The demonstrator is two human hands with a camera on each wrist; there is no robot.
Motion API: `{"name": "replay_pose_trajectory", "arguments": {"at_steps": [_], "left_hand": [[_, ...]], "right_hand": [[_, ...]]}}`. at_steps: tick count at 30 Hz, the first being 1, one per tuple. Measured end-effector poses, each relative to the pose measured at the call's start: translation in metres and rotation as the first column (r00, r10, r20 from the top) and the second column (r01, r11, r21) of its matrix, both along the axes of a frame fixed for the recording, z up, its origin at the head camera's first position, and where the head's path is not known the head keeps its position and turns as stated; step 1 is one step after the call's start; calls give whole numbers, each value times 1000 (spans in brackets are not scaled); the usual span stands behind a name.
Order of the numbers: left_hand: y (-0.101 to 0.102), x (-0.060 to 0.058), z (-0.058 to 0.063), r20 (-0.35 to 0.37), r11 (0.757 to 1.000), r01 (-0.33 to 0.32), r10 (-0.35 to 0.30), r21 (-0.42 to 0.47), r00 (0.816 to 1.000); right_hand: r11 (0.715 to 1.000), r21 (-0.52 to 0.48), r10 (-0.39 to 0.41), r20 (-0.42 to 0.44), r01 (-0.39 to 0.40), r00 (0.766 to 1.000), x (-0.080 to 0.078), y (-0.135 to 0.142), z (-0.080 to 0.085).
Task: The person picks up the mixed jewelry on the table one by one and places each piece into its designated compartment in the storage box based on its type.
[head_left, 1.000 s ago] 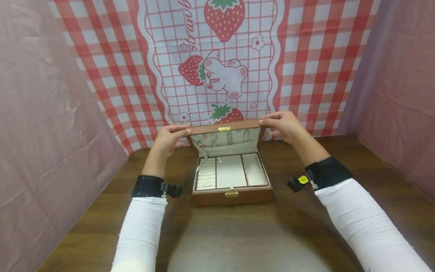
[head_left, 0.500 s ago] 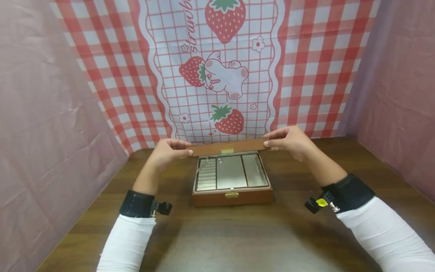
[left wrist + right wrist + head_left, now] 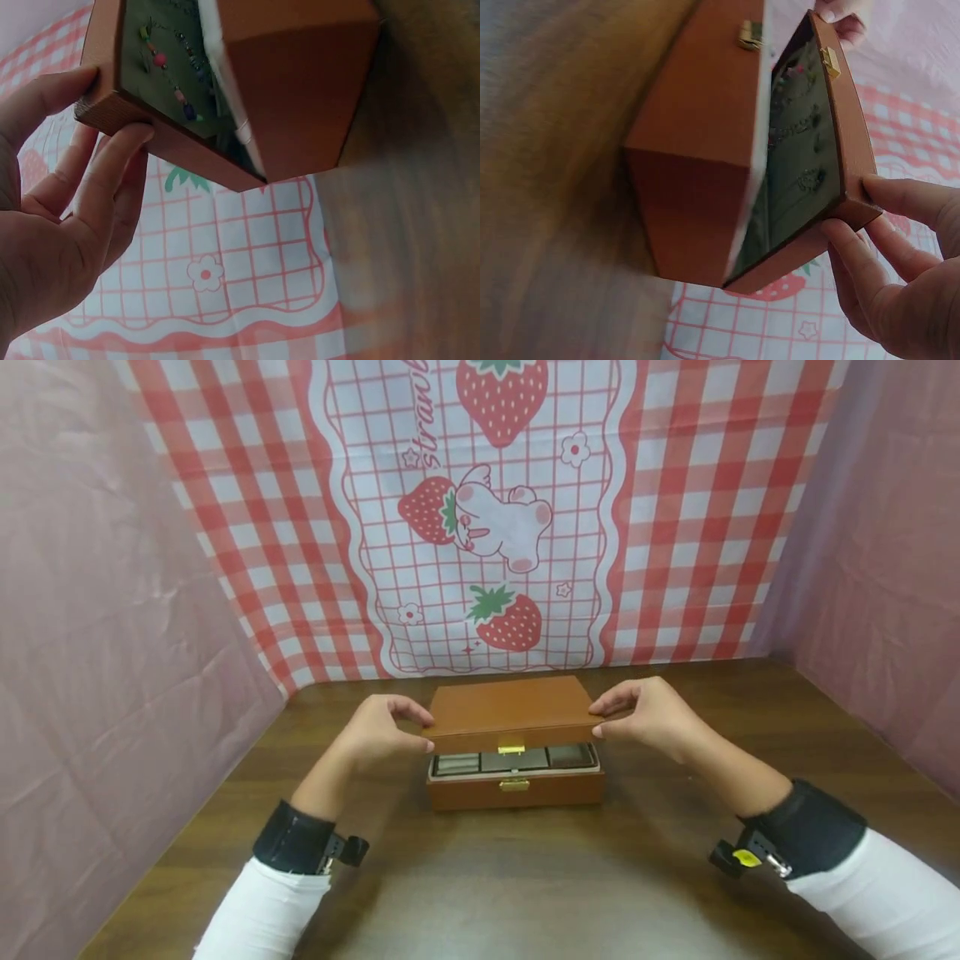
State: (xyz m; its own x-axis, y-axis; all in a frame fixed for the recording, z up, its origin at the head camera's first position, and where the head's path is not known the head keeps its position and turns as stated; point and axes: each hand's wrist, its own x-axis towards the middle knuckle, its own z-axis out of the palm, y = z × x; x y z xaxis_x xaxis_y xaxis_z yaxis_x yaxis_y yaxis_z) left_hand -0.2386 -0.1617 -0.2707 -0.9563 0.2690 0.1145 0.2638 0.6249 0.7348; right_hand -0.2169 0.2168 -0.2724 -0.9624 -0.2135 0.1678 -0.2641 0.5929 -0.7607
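A brown jewelry box (image 3: 555,790) stands on the table, its lid (image 3: 517,703) tilted partway down over the base. My left hand (image 3: 382,727) pinches the lid's front left corner between thumb and fingers. At the opposite front corner, my right hand (image 3: 648,718) grips the lid the same way. A gold clasp (image 3: 512,750) on the lid hangs above the gold catch (image 3: 514,785) of the base. Pale compartments (image 3: 513,760) show through the narrowing gap. Inside the lid, a beaded necklace (image 3: 160,58) and fine chains (image 3: 789,133) hang against the lining.
The box sits on a dark wooden table (image 3: 510,885). Behind it rises a red-and-white checked cloth (image 3: 690,527) with strawberry prints. Pink fabric (image 3: 112,610) hangs on the left, and another pink drape (image 3: 877,568) is on the right.
Both hands have brought the lid forward and down from nearly upright. Its brown top now faces up, and most of the compartments have gone out of sight beneath it.
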Motion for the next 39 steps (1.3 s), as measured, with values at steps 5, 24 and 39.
{"name": "replay_pose_trajectory", "arguments": {"at_steps": [5,24,39], "left_hand": [[4,8,-7,-11,999,-1,0,-52,1000],[12,16,-16,-131,979,22,-49,-201,990],[15,17,-19,-229,967,87,-143,-238,963]], "right_hand": [[997,81,12,-39,-9,999,4,-3,-8],[988,145,72,-138,-52,988,4,-8,-22],[972,225,117,-202,-70,972,5,-9,-22]]}}
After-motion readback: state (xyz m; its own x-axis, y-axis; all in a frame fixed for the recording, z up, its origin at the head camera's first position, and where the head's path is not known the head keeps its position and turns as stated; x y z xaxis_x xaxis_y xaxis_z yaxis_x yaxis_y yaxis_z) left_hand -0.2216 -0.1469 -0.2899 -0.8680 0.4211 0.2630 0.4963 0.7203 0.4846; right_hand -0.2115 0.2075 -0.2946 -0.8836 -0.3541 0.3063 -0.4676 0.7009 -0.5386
